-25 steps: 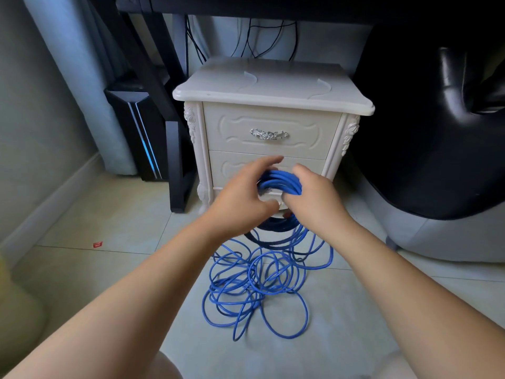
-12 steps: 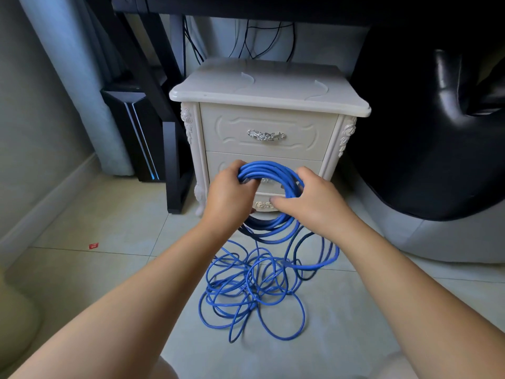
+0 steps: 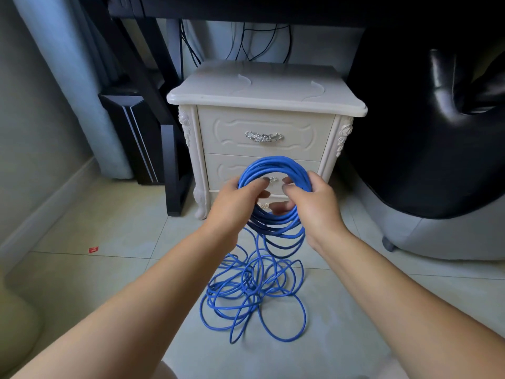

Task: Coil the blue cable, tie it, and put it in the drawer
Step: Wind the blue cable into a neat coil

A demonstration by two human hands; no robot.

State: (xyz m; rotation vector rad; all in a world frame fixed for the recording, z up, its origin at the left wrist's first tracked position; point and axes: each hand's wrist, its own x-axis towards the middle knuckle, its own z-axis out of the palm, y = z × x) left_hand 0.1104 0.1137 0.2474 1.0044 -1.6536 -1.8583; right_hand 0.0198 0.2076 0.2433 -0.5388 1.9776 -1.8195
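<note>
The blue cable [image 3: 273, 166] forms an upright ring of several turns held in mid-air in front of a white nightstand [image 3: 266, 88]. My left hand [image 3: 232, 203] grips the ring's left side and my right hand [image 3: 314, 206] grips its right side. More of the cable hangs from the ring's bottom down to a loose tangle on the tiled floor [image 3: 254, 294]. Both nightstand drawers are closed: the upper drawer [image 3: 303, 132] with its silver handle, and the lower drawer [image 3: 221, 170], partly hidden behind the ring.
A black computer tower [image 3: 136, 132] and a black desk leg [image 3: 175, 170] stand left of the nightstand. A black leather chair [image 3: 437, 132] on a grey base fills the right. Black wires hang behind the nightstand. A small red scrap [image 3: 93, 250] lies on the floor.
The bunched coil has been spread into a wide upright ring, with my hands moving apart to its two sides. More cable has come up off the floor.
</note>
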